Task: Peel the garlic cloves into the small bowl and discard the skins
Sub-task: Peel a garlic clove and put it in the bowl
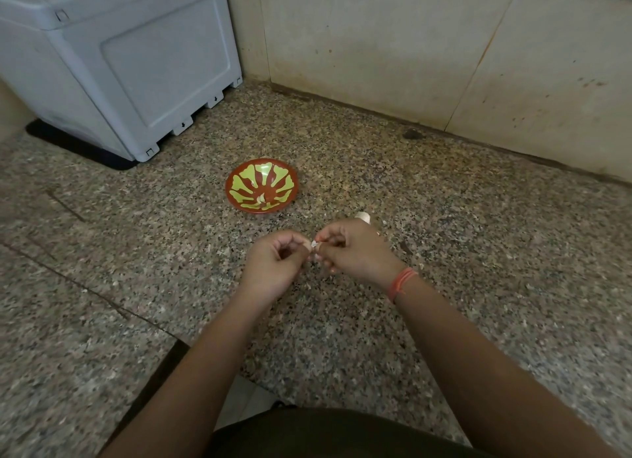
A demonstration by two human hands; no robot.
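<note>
Over the speckled granite surface (444, 235), the left hand (277, 262) and right hand (355, 252) pinch one garlic clove (314, 244) between their fingertips. Beyond them sits the small bowl (236, 174), red with a yellow pattern, holding pale peeled cloves (260, 198). A garlic bulb (363, 216) lies just behind the right hand.

Left hand (273, 262): bare, forearm uncovered along its whole visible length | Right hand (355, 252): bare, forearm likewise uncovered | Right wrist: thread band (403, 282), orange-red, several thin strands wound side by side | Torso: garment (342, 433), dark olive-brown, plain, rounded outline, fabric detail too dark to tell
</note>
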